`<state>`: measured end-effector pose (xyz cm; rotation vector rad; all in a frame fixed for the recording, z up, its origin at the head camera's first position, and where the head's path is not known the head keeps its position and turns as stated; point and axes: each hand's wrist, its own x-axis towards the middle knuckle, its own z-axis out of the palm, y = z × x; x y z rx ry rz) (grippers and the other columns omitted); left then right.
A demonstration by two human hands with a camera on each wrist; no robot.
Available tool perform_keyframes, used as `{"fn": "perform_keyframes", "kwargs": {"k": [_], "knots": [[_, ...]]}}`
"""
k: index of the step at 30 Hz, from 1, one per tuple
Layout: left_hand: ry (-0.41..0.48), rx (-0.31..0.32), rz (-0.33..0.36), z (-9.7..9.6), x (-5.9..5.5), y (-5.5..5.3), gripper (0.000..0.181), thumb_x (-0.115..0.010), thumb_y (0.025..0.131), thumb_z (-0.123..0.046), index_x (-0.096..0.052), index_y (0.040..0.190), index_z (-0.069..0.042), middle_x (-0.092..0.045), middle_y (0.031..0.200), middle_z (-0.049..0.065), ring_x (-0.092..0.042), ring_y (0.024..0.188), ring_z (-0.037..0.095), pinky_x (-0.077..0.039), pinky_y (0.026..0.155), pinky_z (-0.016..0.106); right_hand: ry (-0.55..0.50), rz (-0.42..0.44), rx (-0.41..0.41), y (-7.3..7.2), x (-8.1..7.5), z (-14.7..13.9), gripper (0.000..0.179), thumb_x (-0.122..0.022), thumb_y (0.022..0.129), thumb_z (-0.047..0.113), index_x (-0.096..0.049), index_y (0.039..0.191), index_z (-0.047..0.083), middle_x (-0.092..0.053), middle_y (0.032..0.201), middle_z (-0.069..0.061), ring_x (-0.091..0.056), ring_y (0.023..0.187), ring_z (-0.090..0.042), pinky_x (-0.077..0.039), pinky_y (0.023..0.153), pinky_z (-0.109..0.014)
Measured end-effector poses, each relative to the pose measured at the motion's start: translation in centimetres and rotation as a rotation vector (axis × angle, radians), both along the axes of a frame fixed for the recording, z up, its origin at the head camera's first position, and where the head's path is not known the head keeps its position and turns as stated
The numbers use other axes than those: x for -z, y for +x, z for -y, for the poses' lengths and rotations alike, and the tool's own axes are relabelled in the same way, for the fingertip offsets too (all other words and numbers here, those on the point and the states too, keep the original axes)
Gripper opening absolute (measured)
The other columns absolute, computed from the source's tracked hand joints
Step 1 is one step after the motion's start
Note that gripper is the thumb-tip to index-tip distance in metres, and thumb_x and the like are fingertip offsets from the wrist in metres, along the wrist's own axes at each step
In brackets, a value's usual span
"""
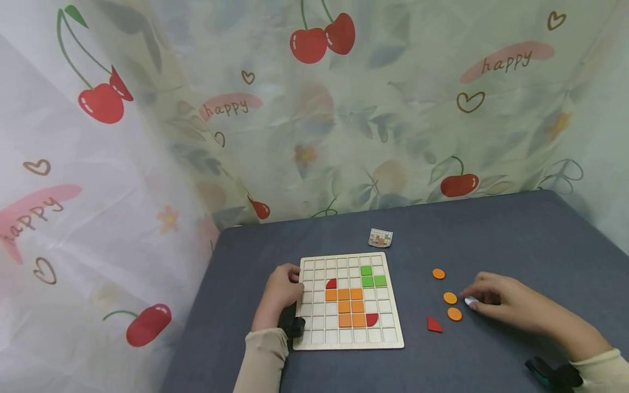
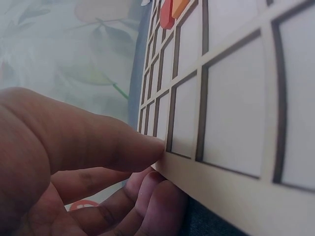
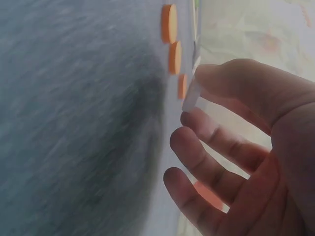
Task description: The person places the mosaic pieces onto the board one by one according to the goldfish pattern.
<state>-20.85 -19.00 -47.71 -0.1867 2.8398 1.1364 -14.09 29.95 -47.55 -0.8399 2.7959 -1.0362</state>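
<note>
A pale grid board (image 1: 319,307) lies on the table with orange and green squares and two red quarter-round tiles (image 1: 372,319) set in its cells. My left hand (image 1: 281,288) holds the board's left edge, thumb on the rim and the other fingers beside and under it, as the left wrist view shows. Over the table to the right, my right hand (image 1: 511,301) pinches a small white tile (image 3: 192,96) between thumb and fingertip. Its exact shape is partly covered. Nearest to those fingers are orange discs (image 1: 450,298) and a loose red quarter-round tile (image 1: 434,325).
A small printed card (image 1: 380,238) with a grid picture lies behind the board. The dark grey table (image 1: 491,234) ends at a patterned cloth (image 1: 344,136) at the back and left. Another orange disc (image 1: 439,274) lies farther back.
</note>
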Motion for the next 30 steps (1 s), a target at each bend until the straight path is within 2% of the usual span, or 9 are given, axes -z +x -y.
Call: {"fn": "perform_keyframes", "kwargs": {"k": [8, 16, 20, 25, 30], "knots": [[0.004, -0.003, 0.001, -0.1, -0.3, 0.0, 0.045, -0.066, 0.088, -0.002, -0.068, 0.133, 0.000, -0.068, 0.113, 0.013, -0.062, 0.096, 0.026, -0.053, 0.078, 0.041, -0.021, 0.037, -0.068, -1.3, -0.6, 2.3, 0.013, -0.068, 0.105, 0.021, -0.074, 0.116, 0.021, -0.063, 0.102, 0.013, -0.058, 0.083, 0.001, -0.050, 0.071, -0.023], [0.010, 0.003, 0.020, -0.2, -0.5, -0.1, 0.044, -0.066, 0.088, -0.002, -0.068, 0.132, -0.001, -0.068, 0.112, 0.013, -0.062, 0.097, 0.026, -0.053, 0.081, 0.042, 0.016, 0.043, -0.069, -2.1, -0.6, 4.1, 0.010, -0.067, 0.106, 0.027, -0.071, 0.112, 0.021, -0.063, 0.098, 0.013, -0.057, 0.085, 0.002, -0.051, 0.071, -0.025], [0.010, 0.006, 0.020, -0.1, -0.5, -0.2, 0.045, -0.066, 0.087, -0.001, -0.068, 0.132, -0.001, -0.068, 0.111, 0.013, -0.061, 0.096, 0.026, -0.053, 0.080, 0.042, 0.011, 0.060, -0.062, -2.2, -1.0, 5.0, 0.017, -0.068, 0.105, 0.029, -0.072, 0.117, 0.018, -0.063, 0.097, 0.012, -0.057, 0.083, 0.002, -0.051, 0.070, -0.025], [0.018, 0.014, 0.013, 0.1, -0.5, -0.1, 0.045, -0.065, 0.087, -0.001, -0.068, 0.132, 0.000, -0.068, 0.111, 0.014, -0.061, 0.095, 0.026, -0.052, 0.078, 0.041, -0.015, 0.052, -0.094, -2.6, -1.5, 6.4, 0.017, -0.070, 0.104, 0.029, -0.075, 0.116, 0.020, -0.064, 0.097, 0.013, -0.055, 0.080, 0.000, -0.049, 0.068, -0.024], [0.016, 0.012, 0.003, 0.3, -0.3, 0.0, 0.044, -0.066, 0.087, -0.001, -0.069, 0.131, 0.000, -0.068, 0.109, 0.014, -0.061, 0.093, 0.026, -0.053, 0.077, 0.040, -0.032, -0.023, -0.148, -3.2, -1.6, 8.5, 0.008, -0.079, 0.097, 0.025, -0.074, 0.103, 0.022, -0.066, 0.091, 0.016, -0.056, 0.073, 0.001, -0.051, 0.064, -0.023]]}}
